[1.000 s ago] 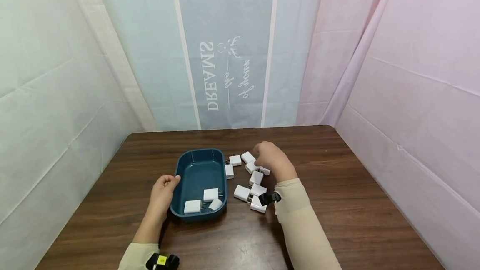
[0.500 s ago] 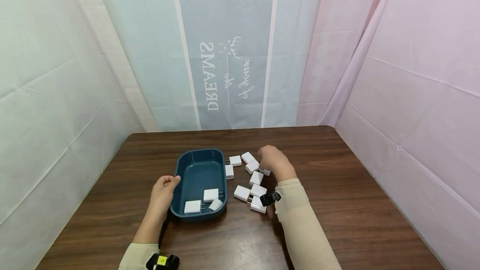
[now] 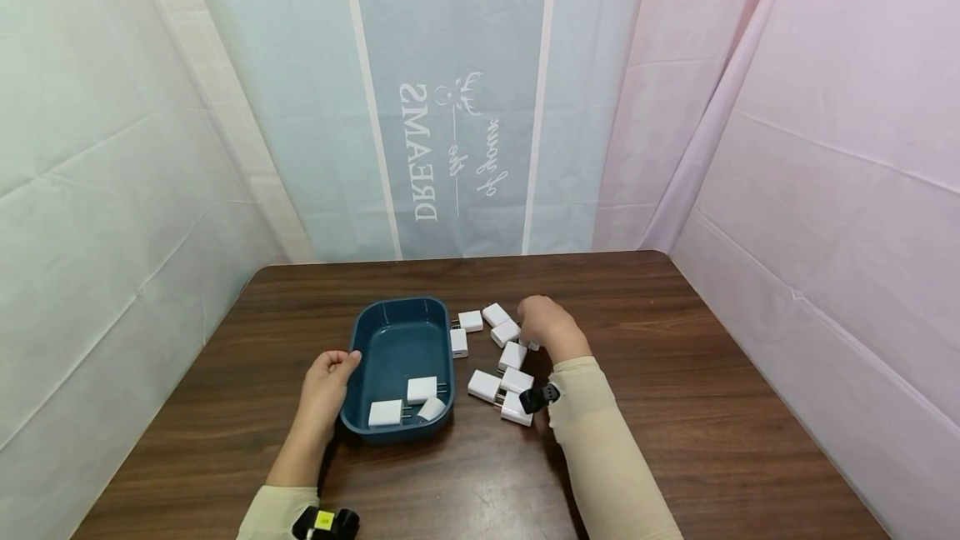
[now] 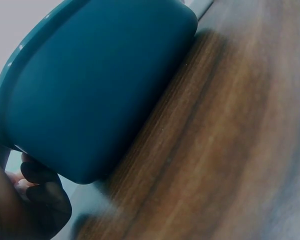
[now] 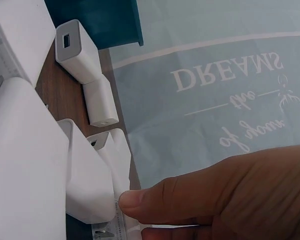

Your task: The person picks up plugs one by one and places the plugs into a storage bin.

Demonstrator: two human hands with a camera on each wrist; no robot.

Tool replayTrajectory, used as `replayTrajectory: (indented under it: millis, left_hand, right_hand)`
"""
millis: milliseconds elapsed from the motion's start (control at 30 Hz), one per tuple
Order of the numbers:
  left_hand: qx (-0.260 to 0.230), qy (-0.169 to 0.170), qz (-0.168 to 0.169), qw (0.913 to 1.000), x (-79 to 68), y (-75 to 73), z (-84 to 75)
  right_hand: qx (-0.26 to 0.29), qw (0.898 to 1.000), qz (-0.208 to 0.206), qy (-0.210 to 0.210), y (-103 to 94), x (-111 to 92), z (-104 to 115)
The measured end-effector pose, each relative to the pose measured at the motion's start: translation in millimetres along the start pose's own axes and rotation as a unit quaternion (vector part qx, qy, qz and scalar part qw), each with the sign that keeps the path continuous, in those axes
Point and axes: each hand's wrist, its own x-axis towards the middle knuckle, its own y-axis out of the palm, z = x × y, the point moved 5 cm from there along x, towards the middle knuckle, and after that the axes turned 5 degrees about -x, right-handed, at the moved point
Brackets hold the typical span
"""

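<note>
My left hand [image 3: 327, 382] grips the left rim of a dark blue plastic tray [image 3: 397, 307], thumb on the rim and fingers curled below it; the left wrist view shows the tray's outer wall [image 4: 100, 90]. Inside the tray's near end lie white USB charger plugs [image 3: 386, 413]. Bent down over the right-hand group of chargers [image 3: 513, 356], my right hand [image 3: 553, 327] pinches one charger [image 3: 534, 347], mostly hidden under the hand. In the right wrist view the thumb [image 5: 165, 200] lies against that charger, whose printed face and metal prongs [image 5: 106, 233] show.
Two chargers [image 3: 470, 322] lie by the tray's right wall, and several more [image 3: 483, 386] are scattered between tray and right forearm. The brown wooden table [image 3: 675, 440] ends at a printed cloth backdrop [image 3: 457, 107], with pale cloth walls either side.
My right hand has lowered slightly and shifted a little right over the charger, covering more of it. The left hand, tray and other chargers stay in place.
</note>
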Motion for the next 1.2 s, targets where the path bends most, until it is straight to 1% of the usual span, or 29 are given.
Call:
replayTrajectory:
  millis: [167,433,733,1033,1200]
  left_hand:
    - [0.002,0.000,-0.001,1.0000,-0.3,0.0,0.6]
    - [0.000,-0.001,-0.002,1.0000,-0.2,-0.1,1.5]
    - [0.000,-0.003,0.004,1.0000,-1.1,-0.6,1.2]
    - [-0.002,-0.003,0.004,1.0000,-2.0,-0.1,-0.3]
    - [0.001,0.000,0.002,1.0000,-2.0,0.1,-1.9]
  right_hand:
    - [0.000,1.000,-0.002,0.004,1.2,-1.2,-0.1]
    - [-0.005,1.000,-0.003,0.023,1.1,-1.8,0.3]
    - [-0.023,0.999,-0.003,0.028,4.2,0.4,-4.4]
    - [-0.013,1.000,-0.004,0.028,7.3,1.4,-6.8]
    - [-0.011,0.999,-0.008,0.029,4.8,-0.7,-6.5]
